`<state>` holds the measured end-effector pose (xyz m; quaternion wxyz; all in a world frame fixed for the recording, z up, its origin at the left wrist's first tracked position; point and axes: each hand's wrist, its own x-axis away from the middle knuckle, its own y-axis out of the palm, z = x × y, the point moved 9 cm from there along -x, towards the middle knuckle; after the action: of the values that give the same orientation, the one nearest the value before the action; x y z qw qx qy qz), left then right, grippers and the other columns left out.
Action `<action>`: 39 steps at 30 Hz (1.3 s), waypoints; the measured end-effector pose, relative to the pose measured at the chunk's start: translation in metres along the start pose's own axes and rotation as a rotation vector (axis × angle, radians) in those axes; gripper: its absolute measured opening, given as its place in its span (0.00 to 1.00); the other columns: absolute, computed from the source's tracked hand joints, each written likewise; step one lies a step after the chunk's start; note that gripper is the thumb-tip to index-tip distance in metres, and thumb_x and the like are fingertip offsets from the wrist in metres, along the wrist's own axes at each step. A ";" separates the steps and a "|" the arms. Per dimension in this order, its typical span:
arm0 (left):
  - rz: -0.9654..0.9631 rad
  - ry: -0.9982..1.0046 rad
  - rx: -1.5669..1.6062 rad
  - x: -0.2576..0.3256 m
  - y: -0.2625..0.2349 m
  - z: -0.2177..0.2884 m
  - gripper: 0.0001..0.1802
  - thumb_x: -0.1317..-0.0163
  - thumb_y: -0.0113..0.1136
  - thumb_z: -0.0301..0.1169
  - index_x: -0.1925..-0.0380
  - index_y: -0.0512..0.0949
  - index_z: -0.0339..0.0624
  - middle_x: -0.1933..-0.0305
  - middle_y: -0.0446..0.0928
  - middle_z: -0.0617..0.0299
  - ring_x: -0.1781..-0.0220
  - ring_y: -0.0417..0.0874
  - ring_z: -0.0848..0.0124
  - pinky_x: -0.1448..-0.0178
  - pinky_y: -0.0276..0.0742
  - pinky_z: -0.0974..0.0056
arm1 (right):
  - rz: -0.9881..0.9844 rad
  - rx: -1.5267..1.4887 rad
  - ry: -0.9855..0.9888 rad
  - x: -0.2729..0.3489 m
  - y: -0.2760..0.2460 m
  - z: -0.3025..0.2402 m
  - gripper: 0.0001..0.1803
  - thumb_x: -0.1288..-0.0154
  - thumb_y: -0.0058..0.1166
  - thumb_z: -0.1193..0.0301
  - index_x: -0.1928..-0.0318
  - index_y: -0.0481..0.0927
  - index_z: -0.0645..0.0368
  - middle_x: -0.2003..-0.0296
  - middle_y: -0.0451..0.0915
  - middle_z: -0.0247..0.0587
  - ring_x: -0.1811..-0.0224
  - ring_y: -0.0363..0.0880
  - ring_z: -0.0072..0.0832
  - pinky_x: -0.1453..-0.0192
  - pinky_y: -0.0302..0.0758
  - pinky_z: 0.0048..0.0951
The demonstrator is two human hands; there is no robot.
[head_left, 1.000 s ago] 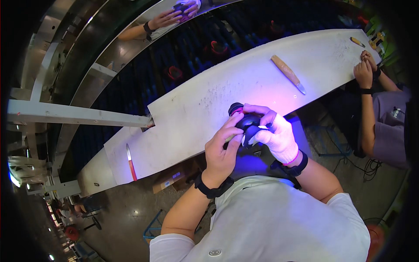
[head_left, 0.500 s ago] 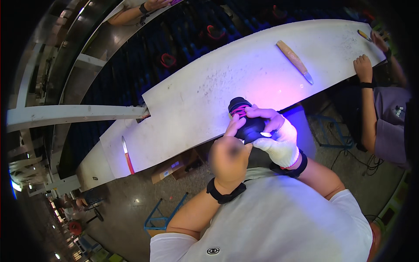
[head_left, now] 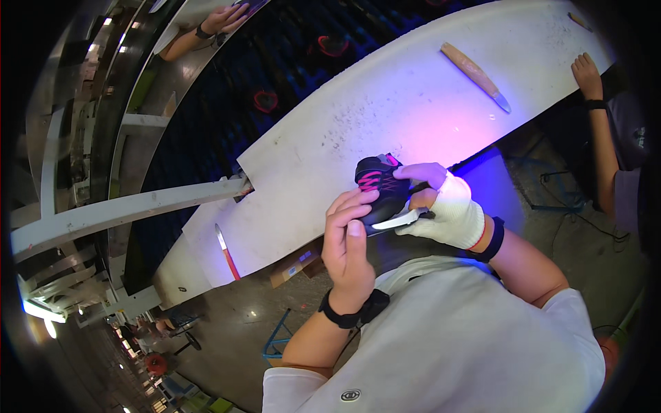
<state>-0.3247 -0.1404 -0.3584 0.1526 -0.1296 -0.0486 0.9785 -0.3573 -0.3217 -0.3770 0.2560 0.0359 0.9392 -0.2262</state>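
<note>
A black shoe (head_left: pixel 387 196) with pink laces is held between my hands just off the near edge of the white workbench. My bare left hand (head_left: pixel 351 241) grips it from the left, fingers along its side and thumb raised near the toe. My right hand (head_left: pixel 454 210), in a white glove with bare fingertips, is closed on a knife; its bright blade (head_left: pixel 398 220) lies along the edge of the shoe's toe. The same hand's forefinger stretches over the shoe's right side. The knife's handle is mostly hidden in the glove.
On the white workbench (head_left: pixel 310 165) lie a wooden-handled knife (head_left: pixel 475 74) and a red-handled knife (head_left: pixel 227 255). A co-worker's hand (head_left: pixel 586 76) rests at its right end; another person's hands (head_left: pixel 224 19) show at upper left. Beyond runs a dark conveyor. A pale beam (head_left: pixel 138 205) crosses the left.
The shoe has turned, showing more of its laces and side. My left fingers have shifted down its side, and the blade now shows at greater length. The view has also shifted.
</note>
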 end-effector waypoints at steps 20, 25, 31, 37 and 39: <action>-0.233 -0.459 -0.155 0.004 -0.033 -0.047 0.51 0.40 0.79 0.26 0.20 0.61 0.35 0.24 0.73 0.45 0.22 0.75 0.60 0.18 0.66 0.54 | 0.007 0.023 -0.250 -0.006 0.061 0.011 0.22 0.53 0.79 0.65 0.65 0.76 0.56 0.46 0.82 0.49 0.46 0.82 0.54 0.40 0.80 0.52; -0.142 -0.459 -0.313 0.008 -0.036 -0.056 0.50 0.44 0.82 0.28 0.22 0.66 0.35 0.30 0.80 0.48 0.30 0.82 0.62 0.24 0.75 0.57 | -0.083 0.006 -0.214 -0.001 0.075 0.005 0.16 0.47 0.73 0.69 0.65 0.77 0.56 0.48 0.82 0.48 0.50 0.84 0.54 0.45 0.82 0.54; -0.399 -0.426 -0.220 -0.017 -0.032 -0.024 0.51 0.49 0.82 0.22 0.23 0.68 0.32 0.29 0.79 0.44 0.28 0.81 0.59 0.23 0.75 0.55 | 0.191 -0.044 -0.152 0.015 0.065 0.025 0.24 0.47 0.78 0.64 0.57 0.74 0.55 0.42 0.82 0.50 0.43 0.83 0.53 0.32 0.80 0.55; -0.377 -0.155 -0.240 -0.023 0.021 -0.012 0.34 0.32 0.63 0.19 0.26 0.69 0.27 0.29 0.79 0.41 0.30 0.83 0.55 0.23 0.77 0.54 | 0.254 -0.087 -0.149 -0.009 -0.019 -0.017 0.38 0.45 0.83 0.56 0.40 0.78 0.57 0.42 0.83 0.53 0.39 0.85 0.53 0.33 0.81 0.49; -0.327 -0.057 -0.227 -0.004 0.045 -0.028 0.36 0.32 0.67 0.24 0.24 0.69 0.30 0.27 0.76 0.36 0.26 0.79 0.45 0.23 0.74 0.50 | 0.151 -0.177 -0.178 -0.023 -0.036 -0.027 0.29 0.40 0.79 0.55 0.45 0.84 0.60 0.50 0.87 0.51 0.45 0.87 0.52 0.37 0.83 0.48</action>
<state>-0.3268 -0.1831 -0.3909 0.2926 -0.1087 -0.1833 0.9322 -0.3567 -0.3403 -0.3303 0.3569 0.0633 0.9236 -0.1251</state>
